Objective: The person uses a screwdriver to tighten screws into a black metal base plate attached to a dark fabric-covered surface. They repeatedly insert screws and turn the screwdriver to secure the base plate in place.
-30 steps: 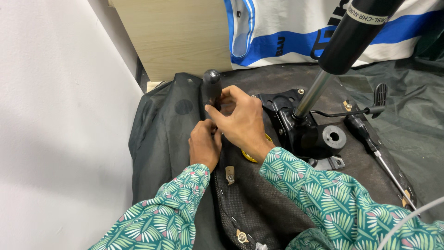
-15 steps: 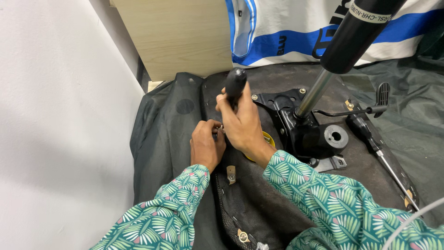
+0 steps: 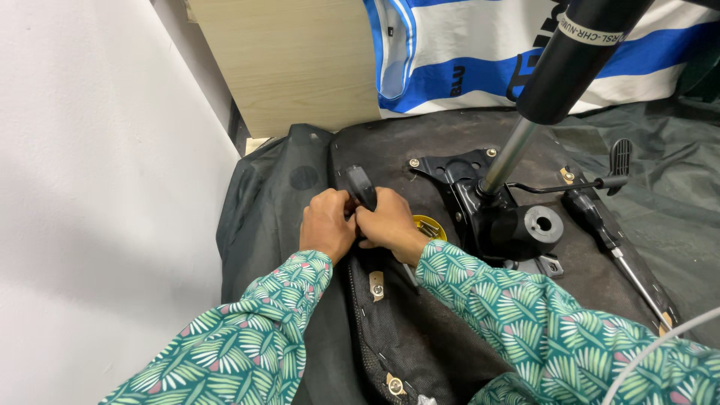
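I count one upturned chair seat (image 3: pixel 450 330), black, with its underside facing me. One metal plate (image 3: pixel 457 176) is bolted to it, and I use that plate as my landmark. One gas cylinder (image 3: pixel 559 67) rises from the plate's near right edge, a thin silver rod below and a thick black tube above. One black knob (image 3: pixel 525 229) with a round hole sits just nearer me than the plate, touching the foot of the rod. One lever (image 3: pixel 577 182) with a flat paddle end runs out to the right of the plate. One yellow disc (image 3: pixel 431 225) lies just left of the plate, near its lower corner.

I have two hands in view, both in green leaf-print sleeves (image 3: pixel 517 315). My right hand (image 3: pixel 390 225) is left of the plate, beside the yellow disc, its grip closed around one black handle (image 3: pixel 360 187). The handle's top sticks up out of my fist and leans away from me, its upper end level with the plate's left edge. My left hand (image 3: pixel 326 229) is further left of the plate, pressed against my right hand with its fingers curled at the base of the handle; I cannot tell whether it clamps the handle or only steadies it. What the handle ends in is hidden under my hands.

Three small metal clips (image 3: pixel 376 285) show along the seat's edge, nearer me than the plate. One blue and white shirt (image 3: pixel 465 52) hangs beyond the plate, against one wooden panel (image 3: pixel 292 67).
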